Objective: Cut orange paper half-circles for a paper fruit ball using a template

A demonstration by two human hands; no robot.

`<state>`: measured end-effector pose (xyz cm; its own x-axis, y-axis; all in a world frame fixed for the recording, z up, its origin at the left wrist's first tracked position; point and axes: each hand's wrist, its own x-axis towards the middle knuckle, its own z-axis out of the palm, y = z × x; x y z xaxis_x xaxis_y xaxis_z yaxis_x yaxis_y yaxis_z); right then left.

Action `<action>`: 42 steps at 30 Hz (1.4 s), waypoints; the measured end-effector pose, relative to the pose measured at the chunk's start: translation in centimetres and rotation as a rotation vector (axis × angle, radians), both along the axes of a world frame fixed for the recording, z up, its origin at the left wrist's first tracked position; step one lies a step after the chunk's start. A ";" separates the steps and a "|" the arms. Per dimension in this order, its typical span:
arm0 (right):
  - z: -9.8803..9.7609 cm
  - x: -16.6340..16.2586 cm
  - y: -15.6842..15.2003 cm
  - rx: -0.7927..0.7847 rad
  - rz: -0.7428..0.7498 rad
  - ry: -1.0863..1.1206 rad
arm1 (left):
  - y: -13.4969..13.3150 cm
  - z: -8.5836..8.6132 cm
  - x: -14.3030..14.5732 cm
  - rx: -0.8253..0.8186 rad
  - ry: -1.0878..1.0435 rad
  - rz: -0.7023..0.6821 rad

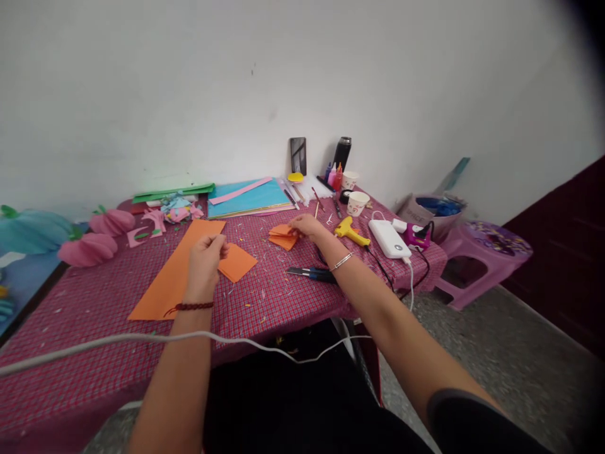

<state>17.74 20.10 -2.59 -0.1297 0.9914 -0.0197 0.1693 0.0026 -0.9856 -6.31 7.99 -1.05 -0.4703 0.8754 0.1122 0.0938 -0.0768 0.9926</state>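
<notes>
We find the right hand (306, 226) pinching folded orange paper (280, 238) midway between the front and back edges of the tabletop (274, 309); the left hand (206, 260) curls, grip indeterminate. Lettering on the bin (428, 221): unclear.

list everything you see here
tablecloth: 1, red checked, centre
large sheet: 1, orange, left
small papers: 2 bunches, orange, centre
pumpkins: 3, teal and pink, left
scraps: several, pink, blue, left
stacked sheets: several, blue, green, back
phone: 1, black, back
flask: 1, black, back
bottles: 3, blue, pink, red, back
small tools: several, mixed, back
cups: 2, white, right
glue gun: 1, yellow, right
knife: 1, blue, centre
power bank: 1, white, right
box: 1, purple, right
stool: 1, purple, right
bin: 1, pinkish, right
cables: several, white, black, front, right
left hand: 1, red bracelet, left
right hand: 1, silver bracelet, centre
</notes>
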 end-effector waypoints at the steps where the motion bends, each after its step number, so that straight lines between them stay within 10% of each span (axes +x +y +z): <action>1: -0.4 -0.3 -0.4 -0.008 0.030 -0.111 | 0.0 0.0 -0.5 -0.019 0.055 0.019; 9: 0.7 -1.0 -3.7 0.232 0.137 -0.668 | 0.1 -0.9 -3.1 -0.312 0.934 0.004; 18: -0.7 -8.4 -10.9 0.729 0.544 -0.783 | 0.2 -1.0 -2.5 -0.355 0.961 -0.040; 42: -1.9 -6.6 -8.3 0.624 0.654 -0.634 | 0.8 -1.9 -2.7 -0.277 0.896 -0.078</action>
<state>11.13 11.82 -4.50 -0.7759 0.5941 0.2122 0.4280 0.7428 -0.5149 -8.97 8.80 -2.93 -0.2484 0.9504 0.1871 0.8361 0.1128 0.5368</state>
